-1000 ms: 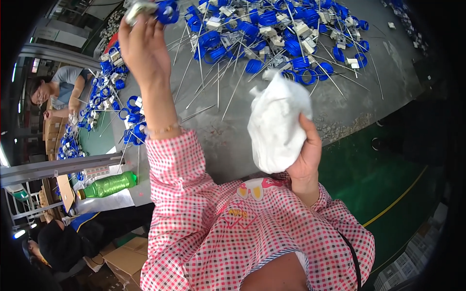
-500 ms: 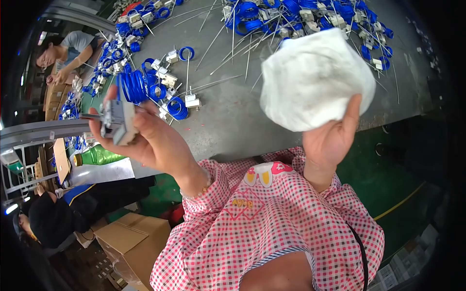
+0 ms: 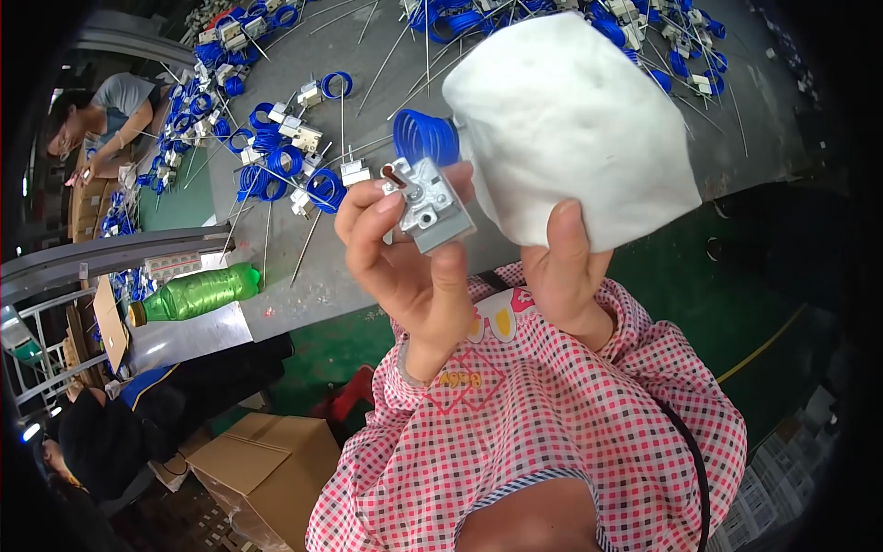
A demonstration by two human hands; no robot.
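Observation:
Between the fingers and thumb of my left hand (image 3: 405,267) is a small grey and metal thermostat-like control unit (image 3: 430,207), its metal face with a round hole and a slot turned up. A blue coil of thin tubing (image 3: 426,138) shows just beyond it. My right hand (image 3: 568,281) holds a white cloth-like sheet or bag (image 3: 575,129), thumb on the near side and the fingers hidden behind. The white piece is spread out, and its left edge comes close to the coil and my left fingertips.
Several similar units with blue coils (image 3: 285,156) and thin metal rods lie on the grey table (image 3: 322,267). A green bottle (image 3: 198,293) lies on its side at left. Below stands a cardboard box (image 3: 267,469). One person (image 3: 120,120) works at far left; another in dark clothes (image 3: 101,442) is lower left.
My left hand has moved right, carrying the unit close to the white piece, and has turned the unit's metal face up. The white piece has shifted left and spread wider.

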